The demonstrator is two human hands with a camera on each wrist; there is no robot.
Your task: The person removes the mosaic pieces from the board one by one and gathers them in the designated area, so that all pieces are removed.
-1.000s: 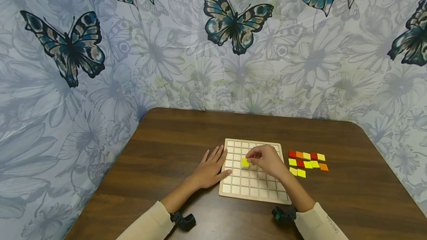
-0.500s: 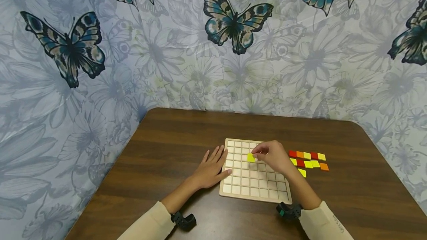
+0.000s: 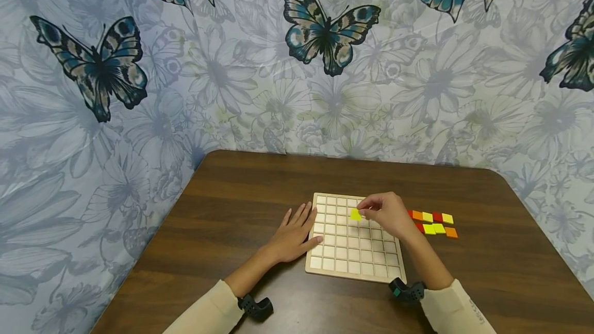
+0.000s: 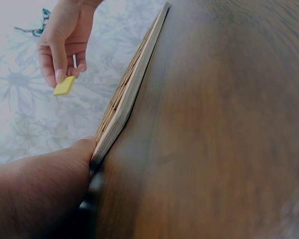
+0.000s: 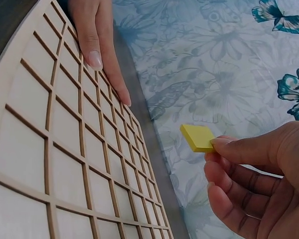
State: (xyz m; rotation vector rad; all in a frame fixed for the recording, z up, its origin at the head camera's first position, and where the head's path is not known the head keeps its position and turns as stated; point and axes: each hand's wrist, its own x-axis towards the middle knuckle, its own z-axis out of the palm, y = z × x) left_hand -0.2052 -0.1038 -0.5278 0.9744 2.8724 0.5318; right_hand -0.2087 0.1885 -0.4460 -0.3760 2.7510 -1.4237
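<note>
A square yellow tile [image 5: 197,138] is pinched between the thumb and index finger of my right hand [image 3: 384,214]. In the right wrist view the tile hangs in the air, apart from the board. Beneath it lies a pale wooden grid board [image 3: 341,256] with rows of square cells; the cells in sight hold no coloured tiles. My left hand [image 3: 291,234] rests on the board's left edge, fingers straight and thumb spread onto the frame. The left wrist view shows the board's side edge [image 4: 132,94] and the yellow tile above the grid.
Right of the board, rows of flat tiles lie on the brown table [image 3: 250,195]: red [image 3: 437,217], orange [image 3: 450,232] and yellow [image 3: 438,228]. My right forearm covers some of them. Behind the table hangs a flowered cloth [image 3: 223,81] with butterflies.
My right hand has moved right and slightly away from me, carrying the yellow tile over the board. Its arm now covers more of the loose tiles. The left hand has stayed put.
</note>
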